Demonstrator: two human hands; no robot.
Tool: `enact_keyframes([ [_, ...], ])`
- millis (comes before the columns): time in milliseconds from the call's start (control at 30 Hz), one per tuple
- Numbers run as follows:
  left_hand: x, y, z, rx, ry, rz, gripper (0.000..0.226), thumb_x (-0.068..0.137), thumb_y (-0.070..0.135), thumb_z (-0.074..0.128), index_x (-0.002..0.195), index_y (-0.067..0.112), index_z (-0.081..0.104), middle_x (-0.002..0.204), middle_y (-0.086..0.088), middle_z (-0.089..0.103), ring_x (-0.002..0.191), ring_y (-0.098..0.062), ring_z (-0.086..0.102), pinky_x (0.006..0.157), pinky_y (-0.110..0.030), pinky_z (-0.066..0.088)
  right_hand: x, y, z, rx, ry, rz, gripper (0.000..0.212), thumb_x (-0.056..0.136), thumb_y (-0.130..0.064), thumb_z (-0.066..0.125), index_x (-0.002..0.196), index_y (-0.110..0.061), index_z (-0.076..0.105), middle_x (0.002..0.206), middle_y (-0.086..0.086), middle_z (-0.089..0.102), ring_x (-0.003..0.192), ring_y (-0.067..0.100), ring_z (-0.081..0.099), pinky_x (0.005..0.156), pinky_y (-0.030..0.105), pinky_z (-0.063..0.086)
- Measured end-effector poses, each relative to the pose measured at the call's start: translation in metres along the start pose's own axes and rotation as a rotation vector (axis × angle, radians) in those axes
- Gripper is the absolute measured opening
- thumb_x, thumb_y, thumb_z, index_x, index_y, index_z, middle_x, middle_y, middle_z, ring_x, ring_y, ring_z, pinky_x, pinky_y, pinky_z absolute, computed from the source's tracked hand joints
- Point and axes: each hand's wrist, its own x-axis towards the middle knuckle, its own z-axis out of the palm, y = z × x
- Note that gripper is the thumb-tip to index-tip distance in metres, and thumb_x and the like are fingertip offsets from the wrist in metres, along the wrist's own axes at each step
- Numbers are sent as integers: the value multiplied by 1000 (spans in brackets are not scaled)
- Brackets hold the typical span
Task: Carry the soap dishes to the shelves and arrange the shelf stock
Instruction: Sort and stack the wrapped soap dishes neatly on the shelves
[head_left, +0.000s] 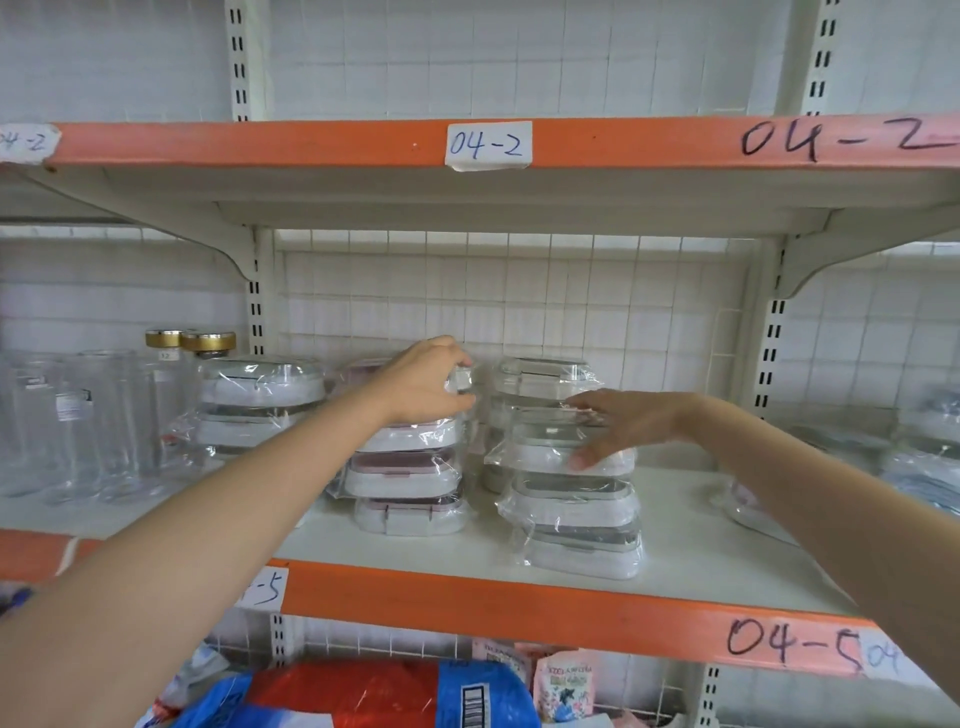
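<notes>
The left hand (423, 382) grips a plastic-wrapped soap dish (460, 382) atop the middle stack of white, pink-lidded wrapped dishes (405, 480). The right hand (618, 426), fingers straight, presses the neighbouring stack of grey-lidded wrapped dishes (576, 514) on the white orange-edged shelf (675, 551). Clear glass jars (93, 421) stand leftward.

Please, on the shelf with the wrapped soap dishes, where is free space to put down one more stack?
Bare shelf lies right of the right stack, up to the wrapped items at the far right. A narrow gap separates this stack from the middle stack. Left is crowded: left stack, glass jars.
</notes>
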Motion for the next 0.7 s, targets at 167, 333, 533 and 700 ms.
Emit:
enact_keyframes([
  [167,10,39,19,-26,-21,96,48,90,34,60,132,11,54,132,-3,52,123,-18,47,105,-33,36,-20,15,-8,-52,64,25,88,80,-50,68,150,-24,20,155,-7,23,142,14,24,115,31,17],
  [333,23,80,34,-38,-33,166,45,91,36,60,129,11,57,129,-2,55,120,-18,50,105,-33,37,-37,42,-12,-120,139,78,75,82,-46,68,143,-20,36,144,-4,42,131,13,41,112,31,29],
  [533,38,127,56,-82,-13,216,36,91,35,59,116,11,65,121,-3,60,114,-20,54,98,-32,42,-64,81,-22,-199,203,153,63,83,-44,67,136,-17,46,131,-2,55,118,16,51,100,26,37],
  [700,48,166,64,-118,-21,266,41,92,38,57,121,10,63,124,-1,59,117,-18,53,100,-35,42,-99,109,-37,-276,221,220,52,86,-37,66,131,-17,52,127,-3,57,116,17,52,99,26,39],
])
